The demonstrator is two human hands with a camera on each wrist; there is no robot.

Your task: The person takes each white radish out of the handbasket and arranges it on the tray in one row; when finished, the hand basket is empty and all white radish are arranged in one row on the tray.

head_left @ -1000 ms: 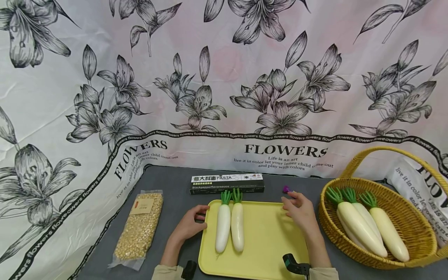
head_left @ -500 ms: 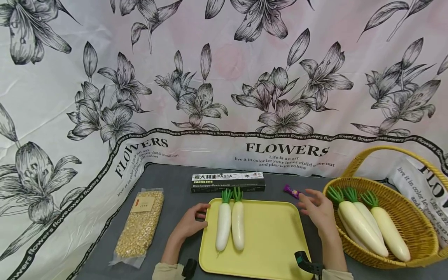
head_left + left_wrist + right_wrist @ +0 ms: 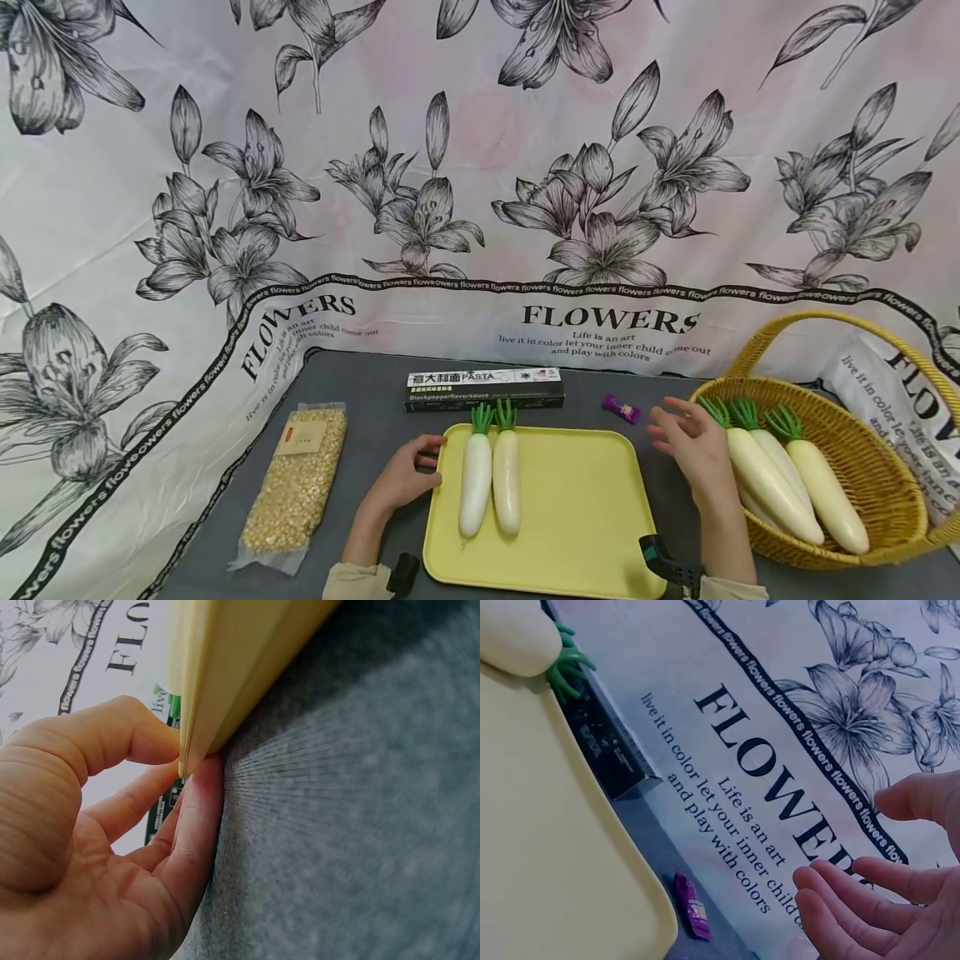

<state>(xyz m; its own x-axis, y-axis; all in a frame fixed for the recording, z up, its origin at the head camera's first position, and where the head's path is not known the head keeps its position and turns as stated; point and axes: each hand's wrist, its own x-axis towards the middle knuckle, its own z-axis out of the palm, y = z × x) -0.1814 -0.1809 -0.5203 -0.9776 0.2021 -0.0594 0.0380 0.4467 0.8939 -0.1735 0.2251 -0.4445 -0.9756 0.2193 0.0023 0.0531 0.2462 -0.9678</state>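
Observation:
Two white radishes with green tops, the left radish (image 3: 476,483) and the right radish (image 3: 507,482), lie side by side on the left part of a yellow tray (image 3: 585,508). My left hand (image 3: 408,473) pinches the tray's left rim, its thumb on the rim and fingers at the underside in the left wrist view. My right hand (image 3: 693,442) holds nothing; it hovers between the tray and a wicker basket (image 3: 892,467), fingers loosely bent and spread. Several more radishes (image 3: 776,479) lie in the basket. A small purple-wrapped candy (image 3: 621,408) lies just left of the right fingertips.
A black and white pasta box (image 3: 484,390) lies behind the tray. To the left is a clear bag of yellow kernels (image 3: 296,483). The basket's tall handle (image 3: 847,315) arches up at the right. A flower-printed cloth (image 3: 450,200) hangs behind the grey table.
My right hand has moved right, from over the tray's right side to beside the basket, uncovering the purple candy. The left hand stays at the tray's rim.

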